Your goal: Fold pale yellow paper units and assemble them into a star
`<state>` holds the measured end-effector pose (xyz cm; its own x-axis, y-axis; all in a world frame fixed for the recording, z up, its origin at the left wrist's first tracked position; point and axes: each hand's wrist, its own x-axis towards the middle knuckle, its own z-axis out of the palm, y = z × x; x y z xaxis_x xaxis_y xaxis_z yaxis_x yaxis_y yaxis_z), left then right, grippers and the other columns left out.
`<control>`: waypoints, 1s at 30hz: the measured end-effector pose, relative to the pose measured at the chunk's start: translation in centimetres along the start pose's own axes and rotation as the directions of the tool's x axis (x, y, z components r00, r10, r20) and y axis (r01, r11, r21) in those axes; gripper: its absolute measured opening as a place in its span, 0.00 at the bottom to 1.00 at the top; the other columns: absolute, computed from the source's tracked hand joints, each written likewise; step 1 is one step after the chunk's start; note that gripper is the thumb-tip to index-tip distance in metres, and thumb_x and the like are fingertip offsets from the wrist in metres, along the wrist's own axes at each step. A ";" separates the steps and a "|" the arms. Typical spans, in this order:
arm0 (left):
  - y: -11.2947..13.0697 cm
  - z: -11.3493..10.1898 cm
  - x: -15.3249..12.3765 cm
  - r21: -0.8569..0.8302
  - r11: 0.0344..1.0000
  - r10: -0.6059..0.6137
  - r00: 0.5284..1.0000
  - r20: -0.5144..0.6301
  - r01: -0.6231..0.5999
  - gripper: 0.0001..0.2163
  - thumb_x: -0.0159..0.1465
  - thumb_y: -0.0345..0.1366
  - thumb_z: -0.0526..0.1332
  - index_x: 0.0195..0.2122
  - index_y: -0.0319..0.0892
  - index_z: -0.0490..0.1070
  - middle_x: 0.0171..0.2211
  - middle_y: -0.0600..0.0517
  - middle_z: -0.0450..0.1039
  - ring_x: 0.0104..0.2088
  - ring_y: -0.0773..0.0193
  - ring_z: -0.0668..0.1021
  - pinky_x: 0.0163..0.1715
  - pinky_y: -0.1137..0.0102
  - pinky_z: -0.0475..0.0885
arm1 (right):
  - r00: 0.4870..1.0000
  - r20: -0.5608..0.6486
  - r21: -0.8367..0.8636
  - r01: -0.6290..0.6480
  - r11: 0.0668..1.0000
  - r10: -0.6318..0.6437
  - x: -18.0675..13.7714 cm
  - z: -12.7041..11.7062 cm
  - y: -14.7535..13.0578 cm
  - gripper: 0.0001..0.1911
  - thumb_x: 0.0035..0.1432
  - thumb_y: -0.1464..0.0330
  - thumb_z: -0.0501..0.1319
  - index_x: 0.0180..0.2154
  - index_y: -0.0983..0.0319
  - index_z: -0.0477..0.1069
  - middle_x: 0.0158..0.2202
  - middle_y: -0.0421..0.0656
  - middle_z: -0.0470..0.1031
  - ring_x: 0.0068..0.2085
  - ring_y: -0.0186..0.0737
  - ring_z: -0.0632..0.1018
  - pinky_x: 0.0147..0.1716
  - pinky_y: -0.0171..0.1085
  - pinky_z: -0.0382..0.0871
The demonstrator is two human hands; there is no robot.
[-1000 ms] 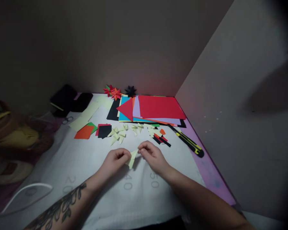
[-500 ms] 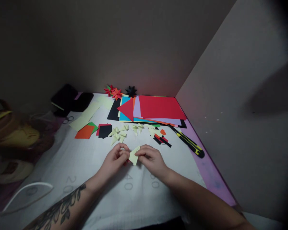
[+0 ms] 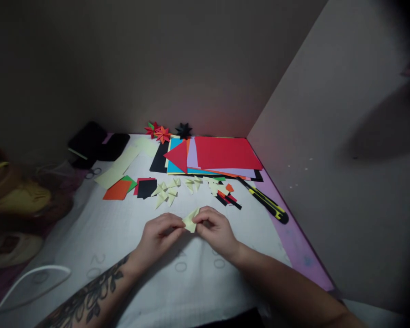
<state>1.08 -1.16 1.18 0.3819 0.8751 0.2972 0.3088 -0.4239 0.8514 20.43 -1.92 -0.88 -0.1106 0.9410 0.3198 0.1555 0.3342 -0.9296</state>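
A small folded piece of pale yellow paper (image 3: pixel 190 221) is held between my two hands, above the white table cover. My left hand (image 3: pixel 162 232) pinches its left edge between thumb and fingers. On the other side, my right hand (image 3: pixel 217 230) grips the right edge, its fingers curled. Just beyond my hands lie several folded pale yellow pieces (image 3: pixel 164 191) and another small group of them (image 3: pixel 194 183).
Coloured sheets (image 3: pixel 225 152) are stacked at the back, near folded paper stars (image 3: pixel 162 134). A yellow and black utility knife (image 3: pixel 266 202) lies right, beside paper scraps (image 3: pixel 227 196). Paper squares (image 3: pixel 116 190), small scissors (image 3: pixel 93 173) and a white cable (image 3: pixel 51 268) are left.
My left hand has straightened its curled fingers into a flatter pinch on the paper's left edge. The paper has tilted slightly. My right hand keeps its grip, and the view has shifted a little.
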 end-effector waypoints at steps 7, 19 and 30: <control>0.1 0.1 -0.1 0.034 0.999 0.043 0.996 -0.080 -0.040 0.04 0.60 0.30 0.62 0.32 0.44 0.76 0.33 0.48 0.79 0.35 0.62 0.79 0.35 0.69 0.74 | 0.999 -0.031 0.091 -0.014 0.996 0.017 -0.4 0.2 0.5 0.05 0.52 0.74 0.63 0.30 0.57 0.75 0.30 0.40 0.75 0.33 0.38 0.76 0.36 0.38 0.71; 0.9 1.7 0.2 -0.170 0.949 -0.297 0.936 -0.188 0.266 0.08 0.56 0.34 0.64 0.21 0.41 0.67 0.26 0.51 0.75 0.27 0.66 0.77 0.27 0.74 0.71 | 0.964 -0.123 0.242 -0.203 0.949 0.237 -0.6 1.7 0.2 0.06 0.51 0.72 0.63 0.28 0.59 0.66 0.26 0.37 0.71 0.30 0.35 0.73 0.31 0.35 0.68; 0.3 1.8 0.5 -0.289 0.894 -0.374 0.926 -0.055 0.343 0.12 0.56 0.33 0.62 0.40 0.42 0.65 0.34 0.52 0.70 0.35 0.65 0.74 0.36 0.71 0.70 | 0.947 -0.090 0.154 -0.293 0.944 0.309 -0.1 1.6 0.7 0.09 0.51 0.72 0.59 0.33 0.57 0.59 0.25 0.33 0.64 0.26 0.33 0.68 0.25 0.31 0.61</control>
<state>2.95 -1.27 0.83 0.1899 0.9816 -0.0190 0.1557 -0.0110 0.9877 18.99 -1.92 -1.84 0.0318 0.9990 0.0323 0.0280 0.0314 -0.9991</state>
